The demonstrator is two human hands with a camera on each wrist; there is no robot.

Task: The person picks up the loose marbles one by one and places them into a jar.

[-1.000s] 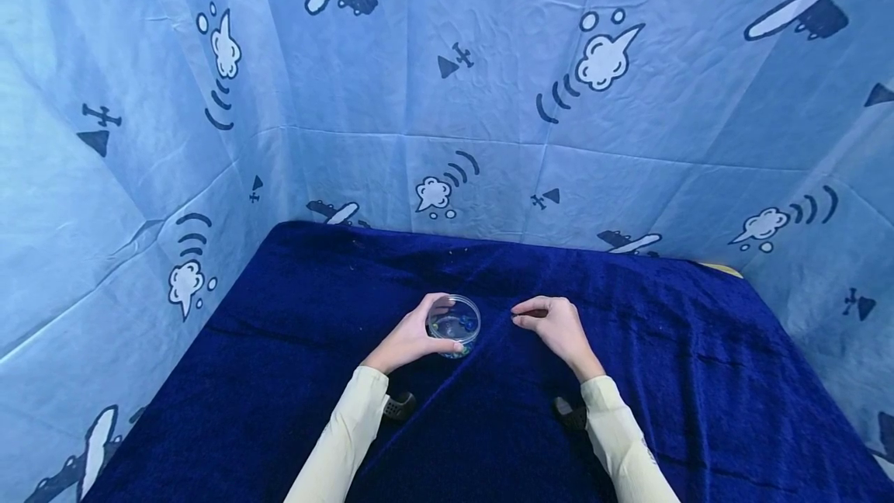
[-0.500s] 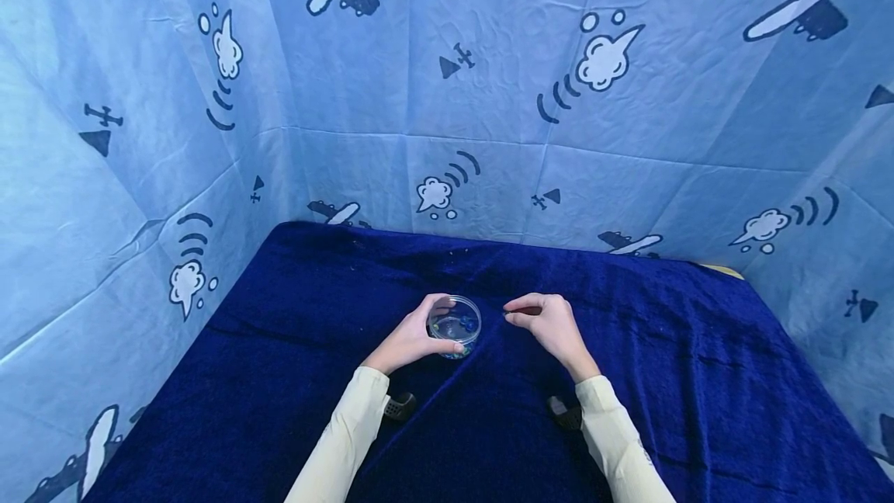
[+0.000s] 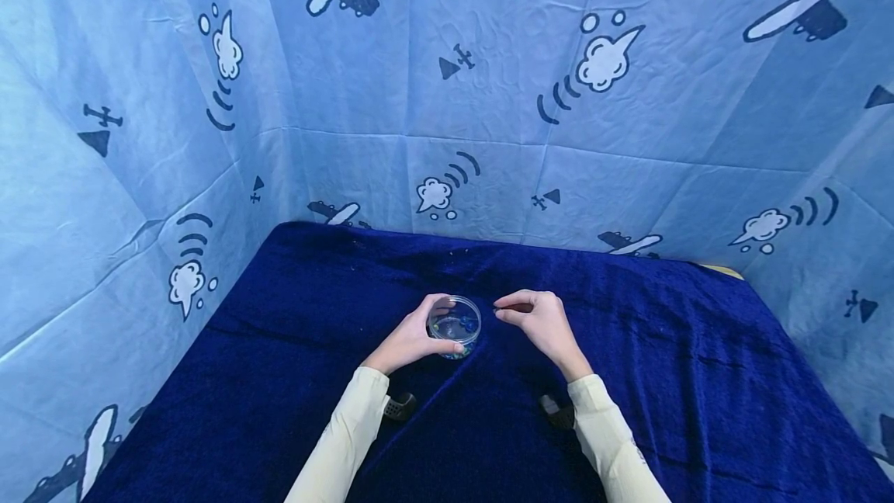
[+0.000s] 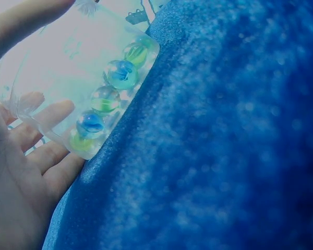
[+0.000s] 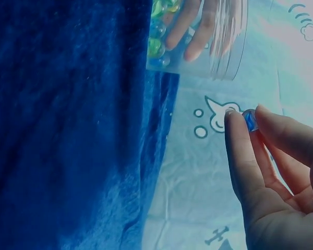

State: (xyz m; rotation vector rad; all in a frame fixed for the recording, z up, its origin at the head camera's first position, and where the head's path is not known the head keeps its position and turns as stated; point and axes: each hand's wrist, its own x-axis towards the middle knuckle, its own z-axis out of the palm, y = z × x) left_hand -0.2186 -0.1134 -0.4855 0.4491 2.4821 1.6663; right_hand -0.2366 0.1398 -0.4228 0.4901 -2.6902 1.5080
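Note:
A clear, open-topped plastic jar (image 3: 455,320) stands on the dark blue cloth, near the middle of the head view. Several glass marbles (image 4: 105,99) with blue and green swirls lie along its bottom. My left hand (image 3: 412,336) grips the jar from the left, its thumb on the near side and fingers round the far side. To the right of the jar, my right hand (image 3: 545,324) pinches a blue marble (image 5: 249,120) between thumb and forefinger. The pinched marble is apart from the jar, level with its rim in the head view.
Dark blue velvet cloth (image 3: 293,410) covers the table, with folds running toward the right. A light blue curtain (image 3: 489,99) printed with planes and clouds surrounds the back and sides. A yellow edge (image 3: 722,270) shows at the back right corner.
My right hand, pinching the marble, has moved left and slightly farther back, closer to the jar. The left hand and the jar have stayed in place.

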